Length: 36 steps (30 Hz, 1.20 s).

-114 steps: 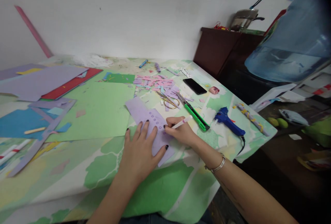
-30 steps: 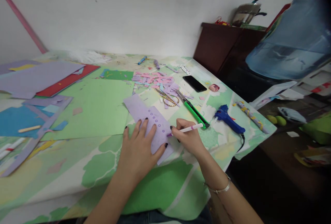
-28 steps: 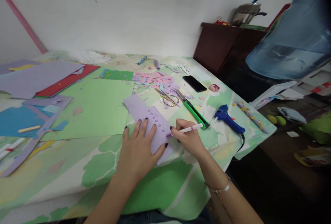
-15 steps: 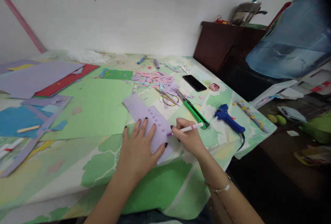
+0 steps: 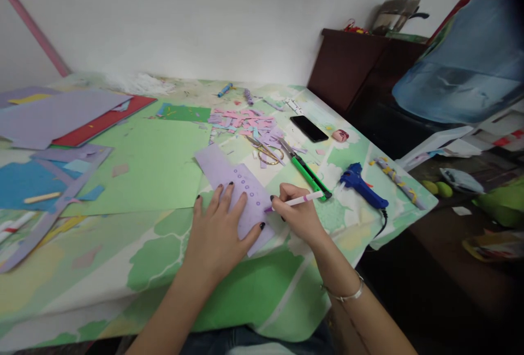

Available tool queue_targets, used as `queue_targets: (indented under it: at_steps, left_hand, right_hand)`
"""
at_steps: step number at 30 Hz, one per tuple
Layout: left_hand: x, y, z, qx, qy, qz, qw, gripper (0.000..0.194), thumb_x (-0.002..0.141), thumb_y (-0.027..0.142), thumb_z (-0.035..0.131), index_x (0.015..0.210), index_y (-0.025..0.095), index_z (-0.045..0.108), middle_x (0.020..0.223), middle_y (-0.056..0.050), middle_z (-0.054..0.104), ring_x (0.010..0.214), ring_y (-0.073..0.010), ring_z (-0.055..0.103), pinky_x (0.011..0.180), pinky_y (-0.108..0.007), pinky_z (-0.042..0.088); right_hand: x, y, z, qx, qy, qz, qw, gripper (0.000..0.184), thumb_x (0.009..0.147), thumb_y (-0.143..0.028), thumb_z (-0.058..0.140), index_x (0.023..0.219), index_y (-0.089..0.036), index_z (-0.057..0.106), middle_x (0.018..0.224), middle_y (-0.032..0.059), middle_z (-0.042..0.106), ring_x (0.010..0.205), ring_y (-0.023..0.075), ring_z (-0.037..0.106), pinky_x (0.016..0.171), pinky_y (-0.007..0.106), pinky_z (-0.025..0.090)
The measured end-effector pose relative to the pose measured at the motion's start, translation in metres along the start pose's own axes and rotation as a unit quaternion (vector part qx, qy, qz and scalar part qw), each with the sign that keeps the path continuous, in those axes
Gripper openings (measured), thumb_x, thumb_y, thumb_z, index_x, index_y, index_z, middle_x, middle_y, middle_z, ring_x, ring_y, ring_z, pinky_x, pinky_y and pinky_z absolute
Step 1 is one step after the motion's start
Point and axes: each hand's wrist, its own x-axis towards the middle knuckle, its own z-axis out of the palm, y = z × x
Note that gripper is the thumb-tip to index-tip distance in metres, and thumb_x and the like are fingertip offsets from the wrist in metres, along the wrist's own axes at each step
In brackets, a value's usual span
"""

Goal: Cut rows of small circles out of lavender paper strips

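A piece of purple paper (image 5: 213, 163) lies near the table's front edge, with a row of several small drawn circles running down it. My left hand (image 5: 219, 229) rests flat on its lower left part, fingers spread. In my right hand (image 5: 298, 213) is a white felt-tip pen (image 5: 301, 200) with a purple tip, gripped between thumb and fingers. The tip is at the paper's right side, just below the lowest circle; whether it touches cannot be made out. Beyond the paper lie gold-handled scissors (image 5: 268, 154) and a green utility knife (image 5: 308, 173).
Pink and purple paper scraps (image 5: 241, 120) are heaped behind the scissors. A black phone (image 5: 309, 128) and a blue glue gun (image 5: 362, 185) lie to the right. Light green paper (image 5: 155, 166) and stacked coloured sheets (image 5: 61, 114) cover the left. A large water bottle (image 5: 458, 82) stands beyond the table.
Since the oldest frame, another circle shows on the purple paper, and my right hand has moved slightly right and down with the pen. My left hand stays in place; the view has shifted slightly.
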Motion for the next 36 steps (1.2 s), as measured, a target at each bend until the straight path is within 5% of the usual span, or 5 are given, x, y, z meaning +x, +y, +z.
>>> queue_targets:
  at_steps: [36]
  left_hand:
    - [-0.0002, 0.0006, 0.0003, -0.010, -0.010, -0.001, 1.000, 0.064, 0.087, 0.057, 0.038, 0.137, 0.018, 0.045, 0.150, -0.016, 0.034, 0.139, -0.0369, 0.027, 0.108, -0.063, 0.021]
  right_hand:
    - [-0.0011, -0.0019, -0.0017, -0.015, 0.004, -0.023, 1.000, 0.033, 0.066, -0.007, 0.053, 0.052, -0.020, 0.026, 0.051, -0.0073, 0.023, 0.050, 0.0083, 0.025, 0.048, 0.025, 0.020]
